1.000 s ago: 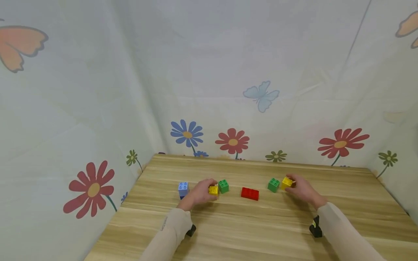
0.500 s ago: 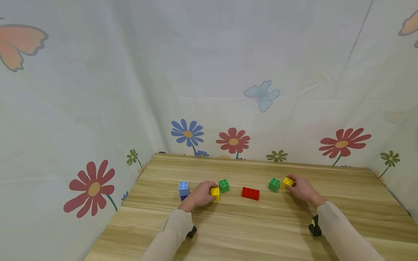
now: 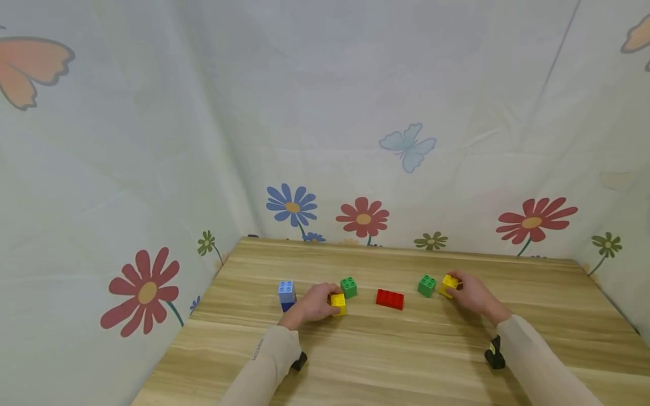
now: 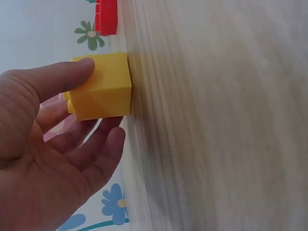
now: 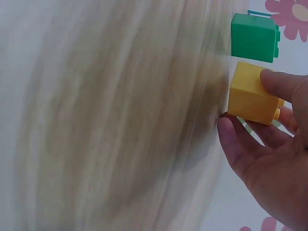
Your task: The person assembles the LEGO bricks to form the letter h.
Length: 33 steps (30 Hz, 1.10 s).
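My left hand [image 3: 316, 303] pinches a yellow toy brick [image 3: 338, 304] between thumb and fingers; in the left wrist view that brick [image 4: 103, 86] is at the tabletop, studs toward the palm. My right hand [image 3: 474, 292] holds another yellow brick [image 3: 449, 286], its thumb on the near side in the right wrist view [image 5: 255, 94]. Just left of this brick stands a green brick [image 3: 426, 286]. A second green brick [image 3: 348, 287] sits behind the left hand's brick. Between the two hands lies a longer red brick [image 3: 390, 299].
Left of my left hand, a light blue brick [image 3: 286, 291] sits on a dark blue brick [image 3: 288, 307]. The wooden table [image 3: 365, 361] ends at a white cloth [image 3: 325, 113] printed with flowers and butterflies, which also hangs at both sides.
The left hand's yellow brick has moved slightly right and nearer to me, away from the green brick behind it. My right hand stays nearly in place, still holding its yellow brick.
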### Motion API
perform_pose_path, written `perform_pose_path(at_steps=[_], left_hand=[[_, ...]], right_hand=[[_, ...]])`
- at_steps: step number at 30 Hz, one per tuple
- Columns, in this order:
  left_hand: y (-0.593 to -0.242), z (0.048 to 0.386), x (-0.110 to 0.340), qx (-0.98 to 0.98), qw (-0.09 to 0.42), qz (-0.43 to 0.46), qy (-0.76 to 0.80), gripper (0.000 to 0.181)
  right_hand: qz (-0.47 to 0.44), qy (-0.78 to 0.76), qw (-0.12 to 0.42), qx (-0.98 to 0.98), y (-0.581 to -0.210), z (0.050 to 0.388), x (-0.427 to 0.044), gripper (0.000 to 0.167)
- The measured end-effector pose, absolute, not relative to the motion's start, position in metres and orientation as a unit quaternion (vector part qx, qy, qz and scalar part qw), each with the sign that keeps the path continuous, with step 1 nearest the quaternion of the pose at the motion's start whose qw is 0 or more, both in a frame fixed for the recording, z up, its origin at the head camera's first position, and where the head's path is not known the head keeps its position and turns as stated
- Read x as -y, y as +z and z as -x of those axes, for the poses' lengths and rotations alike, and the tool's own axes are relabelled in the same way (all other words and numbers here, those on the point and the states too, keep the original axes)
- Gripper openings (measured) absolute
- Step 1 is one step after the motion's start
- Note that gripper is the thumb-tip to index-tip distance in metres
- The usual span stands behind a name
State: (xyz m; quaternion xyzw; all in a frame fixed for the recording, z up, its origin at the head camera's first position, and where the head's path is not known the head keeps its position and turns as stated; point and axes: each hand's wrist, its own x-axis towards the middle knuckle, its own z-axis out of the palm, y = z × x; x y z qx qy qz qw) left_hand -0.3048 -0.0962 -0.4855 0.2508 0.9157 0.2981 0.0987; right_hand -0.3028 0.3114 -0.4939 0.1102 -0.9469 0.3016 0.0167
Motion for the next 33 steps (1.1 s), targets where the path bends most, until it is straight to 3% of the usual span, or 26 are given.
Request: perform_pose_path(at_steps=[10,19,33], left_hand=[[-0.485,0.299,0.09,-0.907,0.111,-0.263,0.309,0.028],[-0.489,0.296,0.087,-0.902,0.124,-0.261,0.32,0.032],[-0.488,0.294,0.081,-0.897,0.143,-0.253,0.334,0.031]], right_hand=[[-0.121,0.304,0.001,0.945,-0.476,0.284,-0.305,0.044],[-0.184,0.302,0.051,0.934,-0.459,0.268,-0.288,0.04],[-0.236,0.294,0.063,0.924,-0.446,0.253,-0.255,0.041]])
